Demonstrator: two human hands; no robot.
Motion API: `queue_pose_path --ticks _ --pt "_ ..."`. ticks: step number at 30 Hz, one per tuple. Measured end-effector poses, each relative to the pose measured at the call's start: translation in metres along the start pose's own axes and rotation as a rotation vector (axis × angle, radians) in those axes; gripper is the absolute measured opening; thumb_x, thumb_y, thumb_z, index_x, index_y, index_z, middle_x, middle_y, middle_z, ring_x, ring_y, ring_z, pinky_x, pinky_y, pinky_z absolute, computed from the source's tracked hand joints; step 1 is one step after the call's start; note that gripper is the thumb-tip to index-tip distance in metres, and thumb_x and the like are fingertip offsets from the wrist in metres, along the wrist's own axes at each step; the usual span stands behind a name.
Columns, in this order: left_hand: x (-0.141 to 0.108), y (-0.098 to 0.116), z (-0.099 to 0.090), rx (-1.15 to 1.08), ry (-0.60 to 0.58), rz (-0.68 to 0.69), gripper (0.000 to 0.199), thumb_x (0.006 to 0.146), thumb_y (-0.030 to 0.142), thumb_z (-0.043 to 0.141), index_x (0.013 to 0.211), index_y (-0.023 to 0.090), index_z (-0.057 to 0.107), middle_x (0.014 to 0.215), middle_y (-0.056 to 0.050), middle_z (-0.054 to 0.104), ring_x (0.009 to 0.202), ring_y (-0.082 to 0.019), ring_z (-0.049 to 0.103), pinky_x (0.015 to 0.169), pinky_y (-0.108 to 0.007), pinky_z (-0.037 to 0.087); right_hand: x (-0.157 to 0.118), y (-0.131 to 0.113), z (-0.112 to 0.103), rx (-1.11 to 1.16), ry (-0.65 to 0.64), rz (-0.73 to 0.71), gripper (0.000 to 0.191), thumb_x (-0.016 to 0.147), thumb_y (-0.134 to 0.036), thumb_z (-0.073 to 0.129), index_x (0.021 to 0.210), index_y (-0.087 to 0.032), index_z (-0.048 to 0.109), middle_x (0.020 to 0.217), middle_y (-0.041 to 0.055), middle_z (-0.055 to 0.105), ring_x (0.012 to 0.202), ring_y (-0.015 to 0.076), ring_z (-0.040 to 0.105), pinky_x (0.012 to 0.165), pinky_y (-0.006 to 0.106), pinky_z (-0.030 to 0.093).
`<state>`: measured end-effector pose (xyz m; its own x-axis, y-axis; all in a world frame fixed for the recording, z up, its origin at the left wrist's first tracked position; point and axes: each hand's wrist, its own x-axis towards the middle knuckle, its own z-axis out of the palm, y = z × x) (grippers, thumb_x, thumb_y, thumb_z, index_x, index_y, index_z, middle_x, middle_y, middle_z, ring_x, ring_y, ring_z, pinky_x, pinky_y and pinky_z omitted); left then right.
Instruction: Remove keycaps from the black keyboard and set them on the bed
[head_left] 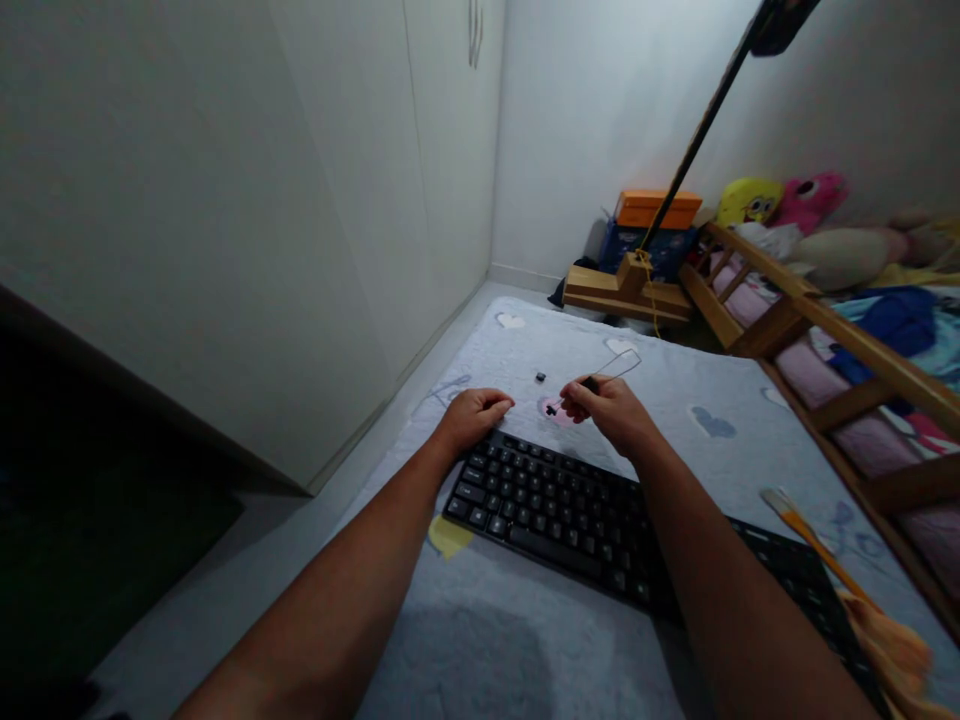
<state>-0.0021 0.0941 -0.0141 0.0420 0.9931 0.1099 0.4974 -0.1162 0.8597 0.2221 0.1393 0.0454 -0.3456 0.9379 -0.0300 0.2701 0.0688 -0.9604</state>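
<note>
A black keyboard [559,505] lies at a slant on the patterned sheet. My left hand [474,415] rests at its far left corner, fingers curled in and thumb close against them; whatever is under the fingers is hidden. Beyond the keyboard's back edge, my right hand [600,405] pinches the dark handle of a wire keycap puller [622,364], whose thin loop sticks out to the right. A small black piece [553,409] shows just left of these fingertips, too small to tell whether it is held. Another small black keycap [540,377] lies on the sheet farther back.
At the right, a brush with an orange handle [825,550] and an orange cloth [889,640] lie near the keyboard's end. A wooden bed rail [862,340] runs along the right side. White cabinet doors [360,200] stand left; a wooden stand [630,290] is behind.
</note>
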Motion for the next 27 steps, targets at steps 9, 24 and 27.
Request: queue_pose_path --ticks 9,24,27 --pt "0.002 0.016 -0.004 0.037 -0.023 0.012 0.04 0.072 0.041 0.066 0.102 0.016 0.071 0.098 -0.007 0.071 0.084 -0.018 0.06 0.08 -0.034 0.047 -0.008 0.003 -0.005 -0.139 -0.066 -0.125 0.03 0.079 -0.043 0.059 0.079 -0.014 0.065 0.066 0.0045 0.067 0.056 0.0126 0.057 0.057 0.026 0.048" --pt "0.017 0.058 0.004 -0.086 -0.429 0.129 0.02 0.071 0.026 0.068 0.087 0.015 0.074 0.086 -0.005 0.074 0.081 -0.016 0.063 0.077 -0.029 0.045 -0.035 -0.019 -0.004 -0.354 -0.117 -0.301 0.022 0.086 -0.033 0.053 0.083 -0.017 0.068 0.071 0.0035 0.068 0.065 0.0146 0.06 0.063 0.025 0.045" --pt "0.017 0.058 0.004 -0.102 -0.439 0.125 0.021 0.071 0.026 0.067 0.088 0.015 0.074 0.084 -0.005 0.074 0.079 -0.016 0.063 0.076 -0.028 0.046 -0.038 -0.018 -0.005 -0.329 -0.116 -0.315 0.019 0.085 -0.031 0.054 0.084 -0.018 0.069 0.074 0.0037 0.069 0.069 0.0155 0.061 0.067 0.027 0.047"
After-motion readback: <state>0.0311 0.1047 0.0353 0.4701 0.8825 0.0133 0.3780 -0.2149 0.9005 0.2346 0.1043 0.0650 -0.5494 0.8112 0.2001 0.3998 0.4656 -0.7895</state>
